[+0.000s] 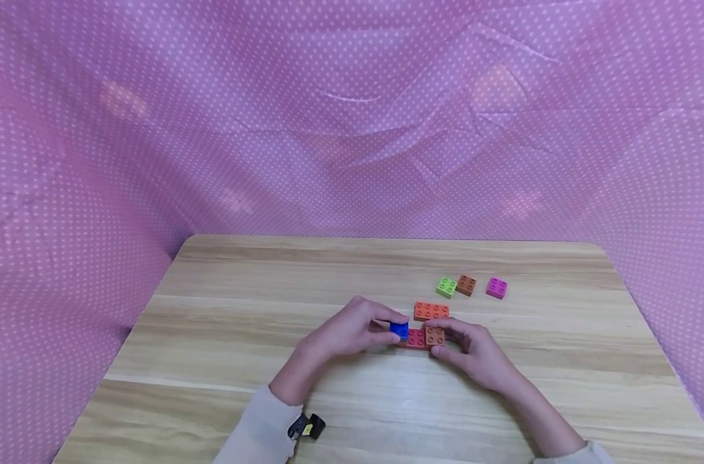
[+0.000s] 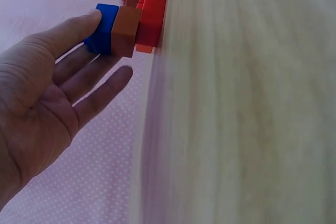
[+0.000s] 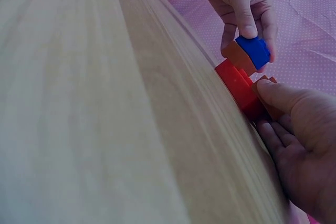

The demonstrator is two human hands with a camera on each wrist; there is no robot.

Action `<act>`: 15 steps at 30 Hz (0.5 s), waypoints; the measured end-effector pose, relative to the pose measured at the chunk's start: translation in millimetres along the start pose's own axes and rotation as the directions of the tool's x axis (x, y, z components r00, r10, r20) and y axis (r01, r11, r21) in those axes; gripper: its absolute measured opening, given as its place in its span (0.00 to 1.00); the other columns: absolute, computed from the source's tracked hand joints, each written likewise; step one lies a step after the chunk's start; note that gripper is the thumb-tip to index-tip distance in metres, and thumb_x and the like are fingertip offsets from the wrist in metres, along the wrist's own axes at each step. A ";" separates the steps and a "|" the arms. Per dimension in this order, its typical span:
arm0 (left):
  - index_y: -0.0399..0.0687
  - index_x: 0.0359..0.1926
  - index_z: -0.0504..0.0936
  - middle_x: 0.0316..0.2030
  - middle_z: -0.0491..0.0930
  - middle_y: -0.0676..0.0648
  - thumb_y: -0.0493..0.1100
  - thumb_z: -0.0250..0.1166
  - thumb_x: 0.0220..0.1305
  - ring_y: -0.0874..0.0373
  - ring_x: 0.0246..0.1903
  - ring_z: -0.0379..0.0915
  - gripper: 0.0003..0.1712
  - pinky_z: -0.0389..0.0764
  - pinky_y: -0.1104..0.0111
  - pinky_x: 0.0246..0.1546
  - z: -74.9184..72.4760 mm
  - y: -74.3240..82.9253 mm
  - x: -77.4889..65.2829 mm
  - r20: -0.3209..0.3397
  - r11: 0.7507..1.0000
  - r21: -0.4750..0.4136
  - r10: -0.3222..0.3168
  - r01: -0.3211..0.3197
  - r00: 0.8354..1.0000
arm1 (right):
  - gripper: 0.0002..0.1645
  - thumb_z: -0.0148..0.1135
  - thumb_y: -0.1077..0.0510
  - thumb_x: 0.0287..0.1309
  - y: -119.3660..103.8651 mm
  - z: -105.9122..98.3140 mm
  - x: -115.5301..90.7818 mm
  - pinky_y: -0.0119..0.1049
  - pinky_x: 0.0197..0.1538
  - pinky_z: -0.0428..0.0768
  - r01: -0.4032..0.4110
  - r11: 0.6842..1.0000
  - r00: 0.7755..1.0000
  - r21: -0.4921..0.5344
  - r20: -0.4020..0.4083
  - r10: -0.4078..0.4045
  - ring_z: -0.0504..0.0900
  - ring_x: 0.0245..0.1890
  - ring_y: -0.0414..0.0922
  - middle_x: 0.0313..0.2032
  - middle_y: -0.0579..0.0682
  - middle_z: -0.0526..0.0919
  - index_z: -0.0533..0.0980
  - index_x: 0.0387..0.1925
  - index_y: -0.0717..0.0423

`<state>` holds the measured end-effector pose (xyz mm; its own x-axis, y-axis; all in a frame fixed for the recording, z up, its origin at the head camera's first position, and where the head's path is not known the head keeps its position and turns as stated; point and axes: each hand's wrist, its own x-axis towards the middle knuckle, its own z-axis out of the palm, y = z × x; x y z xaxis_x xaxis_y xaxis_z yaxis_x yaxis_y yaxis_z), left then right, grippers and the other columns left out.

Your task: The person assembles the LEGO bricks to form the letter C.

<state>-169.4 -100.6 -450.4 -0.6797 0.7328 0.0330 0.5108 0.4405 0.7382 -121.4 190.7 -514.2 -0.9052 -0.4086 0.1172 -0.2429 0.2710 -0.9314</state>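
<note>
Thumb and fingers of my left hand (image 1: 349,328) pinch a blue building brick (image 1: 399,330). Directly beneath it, a brown brick (image 2: 125,31) shows in the left wrist view, stacked between the blue one and the left end of a long red brick (image 1: 416,338). The red brick lies flat on the table, with studs showing in its middle. My right hand (image 1: 474,351) grips a second brown brick (image 1: 435,336) on the red brick's right end, thumb on the near side and fingers on the far side.
Just behind the red brick lies a long orange brick (image 1: 431,310). Farther back on the wooden table (image 1: 259,270) are a lime green brick (image 1: 446,287), another brown brick (image 1: 466,285) beside it, and a magenta brick (image 1: 496,288) to the right. Pink dotted cloth (image 1: 352,161) surrounds the table.
</note>
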 end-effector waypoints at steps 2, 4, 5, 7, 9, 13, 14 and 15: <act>0.48 0.63 0.86 0.58 0.86 0.52 0.44 0.73 0.70 0.70 0.48 0.83 0.22 0.85 0.74 0.49 1.8 1.4 -0.5 -0.003 1.000 0.008 -0.027 0.027 1.000 | 0.30 0.75 0.61 0.63 0.1 -0.4 -0.4 0.31 0.61 0.82 0.005 1.000 1.000 -0.002 0.000 -0.005 0.84 0.59 0.46 0.63 0.49 0.84 0.80 0.66 0.50; 0.50 0.63 0.86 0.59 0.86 0.52 0.45 0.73 0.70 0.70 0.50 0.83 0.21 0.86 0.72 0.52 3.4 3.1 -1.1 -0.007 0.999 0.007 -0.049 0.049 0.999 | 0.30 0.75 0.62 0.62 0.3 -0.8 -1.1 0.31 0.61 0.82 0.005 1.000 1.000 -0.002 -0.001 -0.005 0.84 0.59 0.46 0.63 0.49 0.84 0.80 0.66 0.50; 0.51 0.63 0.86 0.59 0.86 0.53 0.45 0.73 0.70 0.70 0.51 0.83 0.21 0.85 0.71 0.53 4.3 3.3 -1.4 -0.008 0.998 0.007 -0.058 0.058 0.998 | 0.30 0.75 0.62 0.62 0.5 -1.0 -1.6 0.31 0.62 0.82 0.004 1.000 1.000 -0.002 -0.001 -0.004 0.84 0.60 0.46 0.63 0.49 0.84 0.80 0.66 0.50; 0.51 0.63 0.86 0.59 0.85 0.54 0.45 0.73 0.70 0.69 0.53 0.82 0.21 0.85 0.69 0.56 5.9 4.0 -2.6 -0.011 0.998 0.006 -0.069 0.069 0.998 | 0.30 0.75 0.61 0.63 0.9 -1.2 -3.1 0.31 0.61 0.82 -0.001 1.000 1.000 -0.002 0.004 0.001 0.84 0.60 0.46 0.64 0.49 0.84 0.80 0.66 0.49; 0.51 0.63 0.86 0.60 0.85 0.54 0.45 0.73 0.70 0.68 0.57 0.81 0.21 0.83 0.69 0.60 7.3 4.7 -3.7 -0.011 0.998 0.010 -0.070 0.070 0.998 | 0.30 0.75 0.61 0.63 1.3 -1.7 -4.3 0.31 0.61 0.82 -0.004 1.000 1.000 0.001 0.012 0.004 0.85 0.59 0.46 0.64 0.49 0.84 0.80 0.66 0.49; 0.49 0.64 0.85 0.60 0.85 0.54 0.46 0.72 0.71 0.66 0.58 0.81 0.22 0.82 0.72 0.59 10.2 8.0 -3.9 -0.007 0.999 0.027 -0.045 0.045 0.999 | 0.29 0.74 0.60 0.64 1.7 -6.1 -5.6 0.32 0.61 0.82 -0.003 1.000 0.999 0.013 0.035 0.003 0.85 0.59 0.46 0.63 0.50 0.84 0.80 0.65 0.49; 0.49 0.64 0.85 0.60 0.85 0.53 0.47 0.72 0.71 0.67 0.57 0.82 0.23 0.82 0.74 0.58 11.2 9.1 -3.2 -0.006 0.999 0.029 -0.037 0.037 0.999 | 0.28 0.74 0.60 0.64 2.0 -8.3 -5.8 0.32 0.62 0.82 -0.002 1.000 0.999 0.016 0.043 0.001 0.85 0.59 0.46 0.63 0.50 0.84 0.80 0.65 0.49; 0.49 0.64 0.85 0.60 0.86 0.53 0.47 0.72 0.71 0.67 0.56 0.82 0.23 0.82 0.75 0.56 12.2 10.1 -2.3 -0.006 0.999 0.032 -0.025 0.025 1.000 | 0.28 0.74 0.60 0.64 2.6 -10.4 -6.1 0.31 0.62 0.82 0.003 1.000 0.999 0.019 0.047 -0.004 0.85 0.59 0.46 0.62 0.50 0.84 0.80 0.65 0.49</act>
<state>-156.2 -91.5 -451.2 -0.6957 0.7181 0.0185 0.5099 0.4754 0.7170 -120.2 202.9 -513.7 -0.8867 -0.4504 0.1044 -0.2388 0.2527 -0.9376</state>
